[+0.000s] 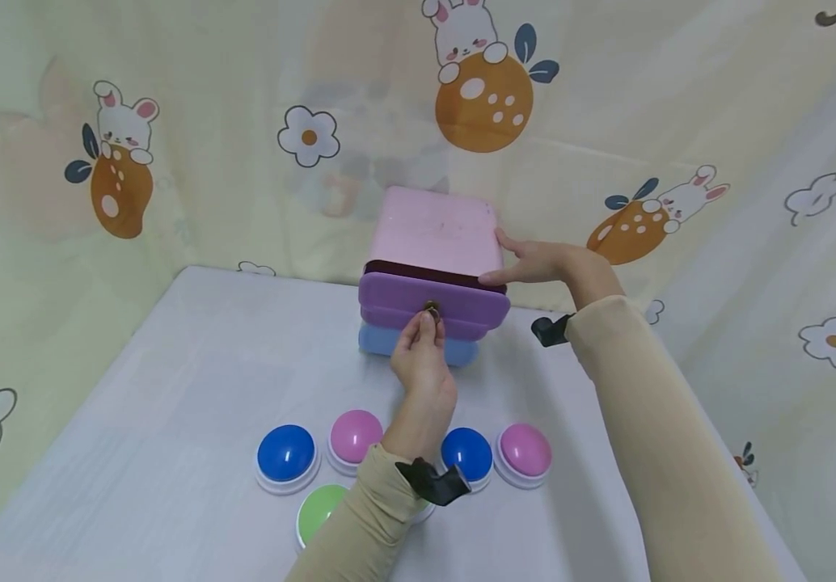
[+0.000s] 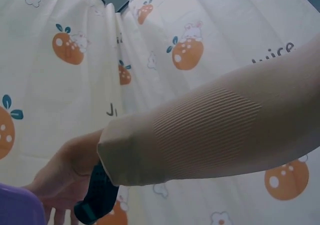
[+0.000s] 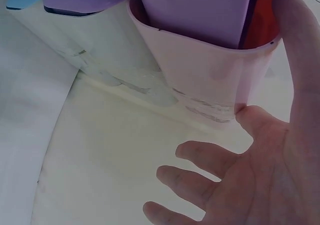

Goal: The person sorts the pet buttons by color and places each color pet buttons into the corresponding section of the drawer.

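A small stacked drawer box with a pink top casing point(image 1: 436, 230) stands at the back of the table. Its purple drawer point(image 1: 469, 305) sits slightly out, with a dark gap behind the front. My left hand point(image 1: 424, 364) pinches the small brass-coloured knob point(image 1: 431, 305) between thumb and fingers. At the casing's right side is my right hand point(image 1: 545, 263), fingers spread, touching its edges. In the right wrist view that hand point(image 3: 250, 170) has its fingers extended, one against the pink casing point(image 3: 205, 70); red shows inside beside the purple drawer point(image 3: 200, 12).
Several dome buttons stand on the white table point(image 1: 192, 388) in front: blue point(image 1: 285, 453), pink point(image 1: 356, 436), green point(image 1: 319, 511), another blue point(image 1: 467, 453) and another pink point(image 1: 525, 449). A blue drawer point(image 1: 377, 339) lies below the purple one. Printed curtain point(image 1: 243, 194) hangs behind.
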### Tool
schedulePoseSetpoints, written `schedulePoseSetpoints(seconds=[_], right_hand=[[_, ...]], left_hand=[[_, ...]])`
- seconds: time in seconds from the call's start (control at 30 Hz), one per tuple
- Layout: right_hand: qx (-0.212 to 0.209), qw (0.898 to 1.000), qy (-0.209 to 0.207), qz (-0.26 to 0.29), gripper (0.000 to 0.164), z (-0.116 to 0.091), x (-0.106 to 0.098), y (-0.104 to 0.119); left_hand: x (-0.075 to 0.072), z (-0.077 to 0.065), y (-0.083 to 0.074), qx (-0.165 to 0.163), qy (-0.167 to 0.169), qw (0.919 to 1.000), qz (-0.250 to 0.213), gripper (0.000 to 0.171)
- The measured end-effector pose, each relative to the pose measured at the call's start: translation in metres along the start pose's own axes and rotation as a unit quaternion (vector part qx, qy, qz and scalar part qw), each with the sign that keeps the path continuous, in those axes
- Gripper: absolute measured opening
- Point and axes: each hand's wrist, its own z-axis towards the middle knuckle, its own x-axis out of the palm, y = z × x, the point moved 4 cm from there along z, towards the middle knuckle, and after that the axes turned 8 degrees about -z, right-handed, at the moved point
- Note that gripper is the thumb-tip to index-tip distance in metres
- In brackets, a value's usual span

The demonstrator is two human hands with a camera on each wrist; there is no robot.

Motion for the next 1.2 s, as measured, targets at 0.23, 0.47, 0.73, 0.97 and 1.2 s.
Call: schedulePoseSetpoints(seconds=[0.23, 0.47, 0.73, 0.97, 1.2], right_hand=[[-0.005, 1.000, 0.003, 0.003, 0.118, 0.001, 0.000, 0.000], [-0.005, 1.000, 0.000, 0.004, 0.117, 0.000, 0.001, 0.000], [-0.003, 1.000, 0.001, 0.002, 0.117, 0.000, 0.000, 0.000], [-0.008, 1.000, 0.001, 0.004, 0.116, 0.001, 0.002, 0.001], [-0.006, 1.000, -0.003, -0.008, 0.117, -0.001, 0.001, -0.001]], left_hand=[[0.000, 0.001, 0.000, 0.001, -0.002, 1.0000, -0.006, 0.019], [-0.002, -0.003, -0.001, -0.007, 0.006, 0.9997, 0.024, 0.020], [-0.001, -0.008, 0.000, -0.002, 0.004, 0.9996, 0.027, 0.019], [-0.003, -0.009, -0.002, 0.000, -0.006, 0.9996, 0.029, 0.019], [-0.004, -0.010, -0.003, -0.003, -0.009, 0.9996, 0.027, 0.019]])
